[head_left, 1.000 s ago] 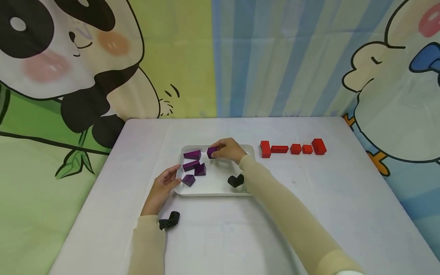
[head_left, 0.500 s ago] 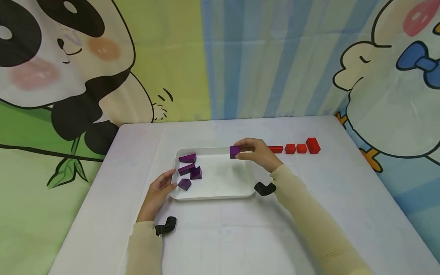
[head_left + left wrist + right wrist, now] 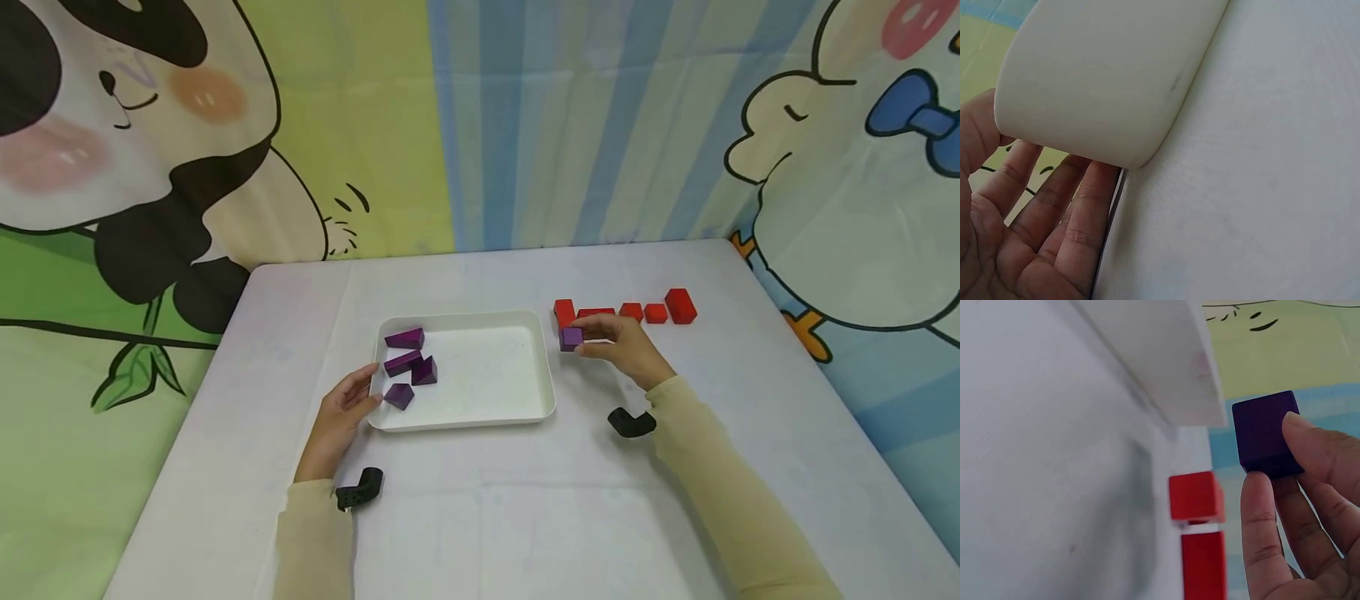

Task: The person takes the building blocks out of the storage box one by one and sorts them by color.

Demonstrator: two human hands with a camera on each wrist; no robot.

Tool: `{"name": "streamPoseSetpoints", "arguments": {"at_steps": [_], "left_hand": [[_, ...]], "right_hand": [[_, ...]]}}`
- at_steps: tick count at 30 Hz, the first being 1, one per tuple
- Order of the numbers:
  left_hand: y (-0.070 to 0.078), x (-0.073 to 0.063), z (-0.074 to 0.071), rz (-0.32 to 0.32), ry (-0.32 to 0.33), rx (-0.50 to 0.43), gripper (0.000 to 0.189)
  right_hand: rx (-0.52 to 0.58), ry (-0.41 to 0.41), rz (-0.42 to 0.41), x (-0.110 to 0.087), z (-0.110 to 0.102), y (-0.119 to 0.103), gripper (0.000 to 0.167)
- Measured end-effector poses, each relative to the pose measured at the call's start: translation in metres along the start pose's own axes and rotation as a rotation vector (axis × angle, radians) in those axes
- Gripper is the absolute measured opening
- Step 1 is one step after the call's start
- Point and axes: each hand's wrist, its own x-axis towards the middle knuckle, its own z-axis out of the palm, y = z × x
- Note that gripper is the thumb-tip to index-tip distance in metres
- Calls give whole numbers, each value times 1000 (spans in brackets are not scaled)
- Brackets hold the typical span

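My right hand (image 3: 621, 343) pinches a purple cube (image 3: 571, 338) between thumb and fingers, just right of the tray and in front of the red blocks. The right wrist view shows the same cube (image 3: 1266, 432) held at the fingertips, apart from the red pieces. A white rectangular tray (image 3: 487, 421) lies on the table. My left hand (image 3: 339, 421) holds its left end, thumb at the rim (image 3: 1054, 81) and fingers along the outer wall; some fingertips are hidden. Inside, at the left, lie several purple blocks (image 3: 403, 362) of different shapes.
A row of several red blocks (image 3: 681, 307) stands at the back right of the white table (image 3: 480, 517); my right hand partly covers it. Behind the table hangs a cartoon-printed cloth (image 3: 555, 125). Black wrist devices (image 3: 632, 422) sit on both wrists.
My right hand has carried the purple cube rightward out of the tray to the left end of the red row. My left hand stays at the tray's left end; the head view shifted slightly.
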Motion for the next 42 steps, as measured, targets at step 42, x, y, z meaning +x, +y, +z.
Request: {"name": "streamPoseSetpoints", "arguments": {"at_steps": [42], "left_hand": [[-1,2,0,39,10,-29,55]], "right_hand": [[176,-83,-191,11,96,-46,53]]}}
